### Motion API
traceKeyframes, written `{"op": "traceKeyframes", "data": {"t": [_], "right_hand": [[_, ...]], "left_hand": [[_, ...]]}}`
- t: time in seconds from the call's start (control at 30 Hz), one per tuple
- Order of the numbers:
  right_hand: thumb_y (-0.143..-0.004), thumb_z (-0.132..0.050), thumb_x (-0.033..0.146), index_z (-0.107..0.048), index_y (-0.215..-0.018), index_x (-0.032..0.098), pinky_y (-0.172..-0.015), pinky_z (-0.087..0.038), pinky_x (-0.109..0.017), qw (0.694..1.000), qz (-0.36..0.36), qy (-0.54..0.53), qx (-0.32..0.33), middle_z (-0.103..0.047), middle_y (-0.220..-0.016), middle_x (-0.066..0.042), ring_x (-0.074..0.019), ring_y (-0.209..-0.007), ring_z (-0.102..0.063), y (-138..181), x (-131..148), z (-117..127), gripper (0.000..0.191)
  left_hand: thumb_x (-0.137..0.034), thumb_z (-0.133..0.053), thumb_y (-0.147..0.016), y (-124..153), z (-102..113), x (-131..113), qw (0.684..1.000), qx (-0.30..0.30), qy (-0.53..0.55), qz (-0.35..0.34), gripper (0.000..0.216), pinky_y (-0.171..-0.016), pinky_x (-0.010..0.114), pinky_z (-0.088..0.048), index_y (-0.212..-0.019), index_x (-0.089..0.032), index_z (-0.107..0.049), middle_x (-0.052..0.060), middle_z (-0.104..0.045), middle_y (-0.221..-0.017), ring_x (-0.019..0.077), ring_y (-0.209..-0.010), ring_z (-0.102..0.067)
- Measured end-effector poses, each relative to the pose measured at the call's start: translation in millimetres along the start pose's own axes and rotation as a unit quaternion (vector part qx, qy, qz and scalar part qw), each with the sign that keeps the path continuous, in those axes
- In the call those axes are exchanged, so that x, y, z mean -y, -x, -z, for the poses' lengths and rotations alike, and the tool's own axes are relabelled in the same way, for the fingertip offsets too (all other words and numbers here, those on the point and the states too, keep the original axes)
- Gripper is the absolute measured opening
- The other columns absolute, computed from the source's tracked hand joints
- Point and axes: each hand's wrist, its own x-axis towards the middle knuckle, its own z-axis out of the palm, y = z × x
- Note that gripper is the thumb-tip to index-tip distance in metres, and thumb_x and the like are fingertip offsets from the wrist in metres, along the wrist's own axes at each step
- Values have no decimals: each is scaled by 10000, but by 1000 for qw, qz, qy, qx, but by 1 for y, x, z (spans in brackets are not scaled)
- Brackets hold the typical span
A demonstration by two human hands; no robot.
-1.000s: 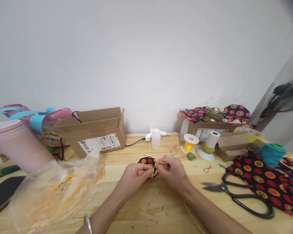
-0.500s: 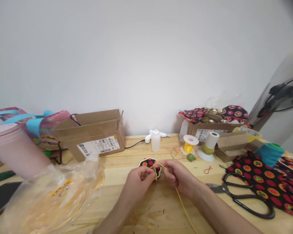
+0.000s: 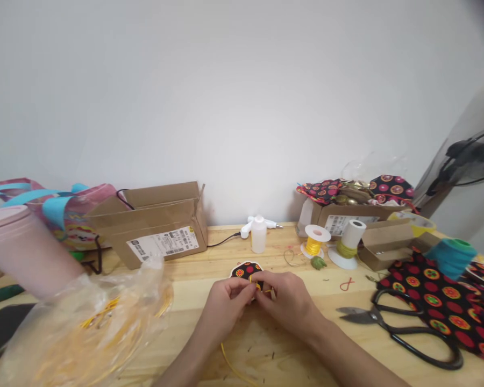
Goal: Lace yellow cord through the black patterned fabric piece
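Note:
My left hand (image 3: pixel 230 301) and my right hand (image 3: pixel 284 296) meet fingertip to fingertip near the middle of the table. Both pinch a thin yellow cord (image 3: pixel 234 368), whose loose end trails down below my left hand. Right behind the fingers lies a scalloped black fabric patch (image 3: pixel 242 270) with a flower pattern and a pale edge; the fingers partly cover it. Whether the cord is joined to the patch is hidden by my fingertips.
Black-handled scissors (image 3: pixel 381 317) lie right, beside patterned fabric (image 3: pixel 447 306). Behind stand a yellow cord spool (image 3: pixel 314 244), an olive spool (image 3: pixel 349 242) and a small white bottle (image 3: pixel 258 236). Left are a plastic bag of yellow cords (image 3: pixel 92 333), a cardboard box (image 3: pixel 153 226) and a pink tumbler (image 3: pixel 28 247).
My right hand has moved in against my left fingertips. The cord that hung below my right hand is gone from there; a length now curves below my left hand.

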Motion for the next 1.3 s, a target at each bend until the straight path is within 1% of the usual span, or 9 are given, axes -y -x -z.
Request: {"op": "traceKeyframes", "data": {"t": [0.1,0.4,0.63,0.73,0.83,0.97,1.1,1.2,1.3], "right_hand": [[-700,-497,191,-605,-736,252,-526,-310,-194,999,5,34,-10,-616,-660,35,-97,-579,-512,0,0,4,130],[-695,-493,162,-593,-670,205,-521,-320,-190,1000,19,9,-16,-576,-640,12,-99,-582,-486,-2,-2,1,111],[-719,-494,184,-623,-722,231,-527,-313,-208,1000,21,7,-7,-550,-644,1,-111,-586,-465,-2,-2,1,137],[-751,-464,201,-632,-756,242,-534,-311,-211,1000,26,1,7,-533,-643,-2,-116,-609,-463,-1,-1,3,173],[-788,-414,215,-624,-692,220,-545,-316,-212,999,24,-22,26,-518,-649,-3,-116,-631,-460,-1,0,4,231],[-790,-410,222,-621,-626,197,-563,-334,-217,995,-7,-99,32,-507,-653,-3,-117,-642,-459,-2,-2,2,269],[-696,-525,204,-655,-665,188,-587,-363,-228,966,-71,-249,7,-511,-696,-17,-131,-675,-471,-6,-3,-3,135],[-612,-568,176,-623,-572,165,-612,-370,-236,926,-110,-360,-5,-498,-708,-17,-137,-690,-469,-8,-4,-1,69],[-608,-518,170,-561,-535,155,-646,-363,-246,881,-107,-461,17,-479,-696,-9,-133,-683,-461,-9,-5,5,86]], "left_hand": [[-340,-549,-664,0,0,-2,1000,-16,-14,-11,231,-348,164,-220,-641,-122,-622,-39,-519,-479,32,-325,-319],[-295,-609,-601,1,2,-5,997,-70,-29,-15,176,-373,163,-283,-639,-123,-614,-51,-514,-426,54,-348,-384],[-276,-607,-602,0,4,-4,997,-71,-33,-25,159,-370,169,-293,-661,-133,-644,-39,-546,-436,63,-353,-406],[-231,-614,-601,-1,5,-3,997,-67,1,-33,167,-436,175,-371,-737,-136,-635,-12,-611,-564,86,-451,-506],[-194,-632,-584,-2,6,-3,997,-50,36,-40,228,-548,201,-435,-804,-136,-615,1,-636,-641,118,-582,-571],[-203,-635,-589,-1,5,-3,998,-29,29,-39,264,-562,215,-450,-841,-134,-599,1,-652,-616,123,-578,-580],[-206,-651,-575,0,4,-4,999,-25,29,-33,283,-572,223,-454,-841,-134,-587,-3,-660,-597,130,-576,-589],[-217,-657,-572,1,3,-5,999,-23,29,-29,270,-581,231,-456,-821,-136,-590,3,-664,-597,138,-579,-596],[-210,-655,-576,0,4,-6,999,-20,29,-31,244,-595,238,-457,-800,-133,-600,22,-671,-630,148,-608,-603]]}}
